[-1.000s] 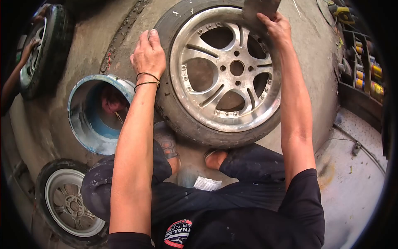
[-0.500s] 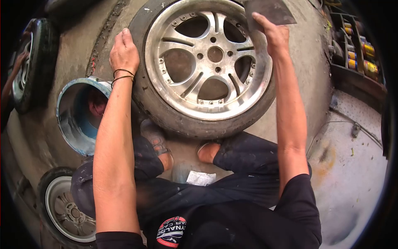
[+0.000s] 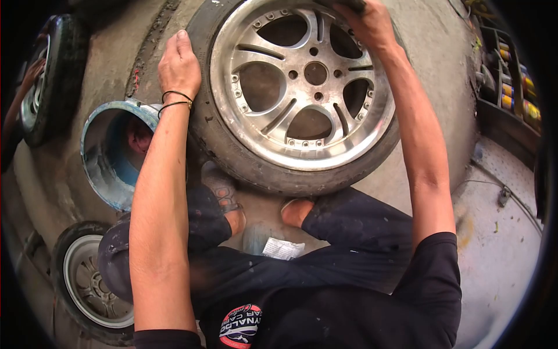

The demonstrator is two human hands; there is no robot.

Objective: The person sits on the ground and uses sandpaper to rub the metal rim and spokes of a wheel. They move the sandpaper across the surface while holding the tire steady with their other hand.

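Observation:
A silver alloy wheel with a black tyre lies face up on the floor in front of my feet. My left hand grips the outer left side of the tyre, its fingers together and partly hidden from me. At the far side of the rim is my right hand, closed on a dark sheet of sandpaper. The sandpaper is bent against the rim's upper right edge, and most of it is cut off by the top of the view.
A blue-stained bucket with a reddish cloth inside stands left of the wheel. Another wheel lies at lower left, and a tyre stands upright at far left. A dark shelf with several cans is at right.
My right hand has moved the sandpaper from above the rim's upper right down onto its far edge. The left hand stays on the tyre; the view has shifted slightly.

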